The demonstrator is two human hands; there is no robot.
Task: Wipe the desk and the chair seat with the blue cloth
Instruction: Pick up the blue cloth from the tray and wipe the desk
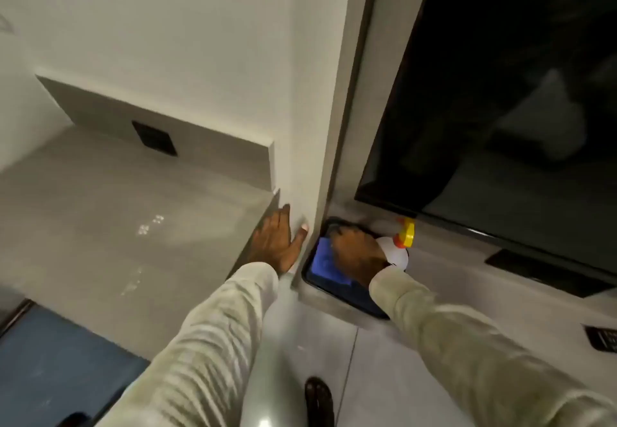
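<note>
The right hand [355, 253] is down in a dark tray [337, 296] on the low shelf under the TV [500, 92], fingers curled onto the blue cloth [324, 258] — whether they have closed on it cannot be told. The left hand [278, 243] lies flat and spread against the white wall corner [300, 126], holding nothing.

The step in hand looks like fetching the cloth. It would go best pinched by a bunched fold and lifted straight up, since the tray's rim is raised and a white spray bottle [399, 249] with a yellow top stands just beside the wrist — a sideways drag could tip it.

The desk [117, 226] lies left of the corner, its top bare, with open room for long strokes. Its near edge meets the blue chair seat [56, 370] at lower left.
</note>
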